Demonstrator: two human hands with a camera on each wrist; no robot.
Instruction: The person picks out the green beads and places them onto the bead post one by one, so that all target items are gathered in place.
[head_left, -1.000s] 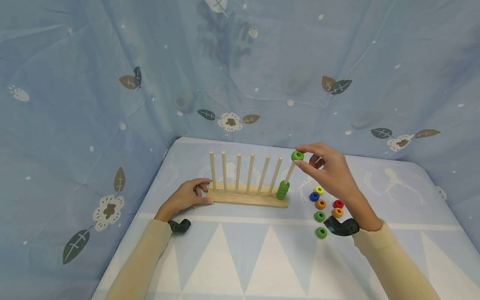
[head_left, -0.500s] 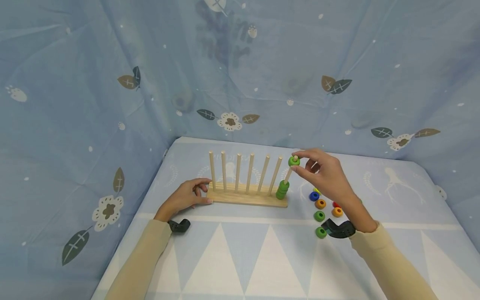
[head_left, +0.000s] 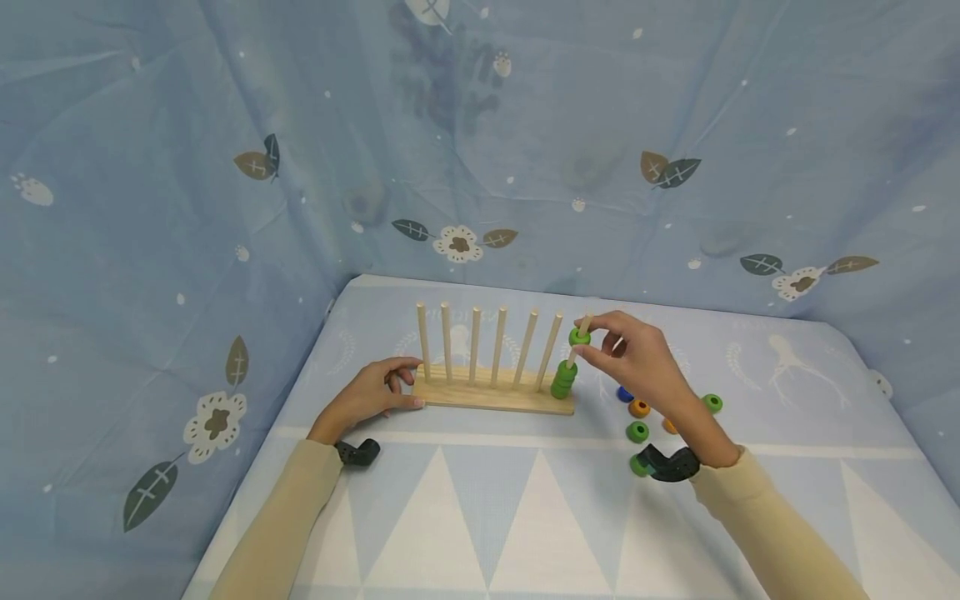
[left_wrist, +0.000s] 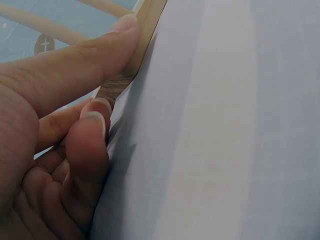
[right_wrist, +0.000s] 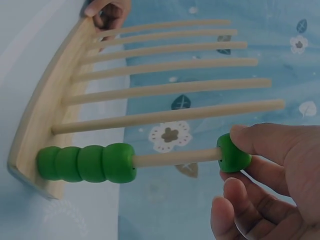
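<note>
A wooden peg rack (head_left: 495, 397) with a row of upright pegs stands on the table. My left hand (head_left: 375, 387) grips its left end; in the left wrist view the thumb (left_wrist: 90, 62) lies along the base's edge, with curled fingers at the end. Between thumb and forefinger, my right hand (head_left: 633, 354) pinches a green bead (right_wrist: 233, 154) threaded on the upper part of the rightmost peg (right_wrist: 175, 157). Below it on that peg, several green beads (right_wrist: 87, 163) are stacked against the base, and bare peg shows between. The other pegs carry no beads.
Loose beads lie right of the rack, partly hidden by my right arm: a blue bead (head_left: 625, 393), an orange bead (head_left: 639, 407), and green beads (head_left: 637, 432), one farther right (head_left: 712, 403). Patterned blue cloth (head_left: 480, 150) hangs behind the table.
My right hand has brought the green bead from the tip of the rightmost peg partway down it, moving down and slightly left. My left hand stays on the rack's end.
</note>
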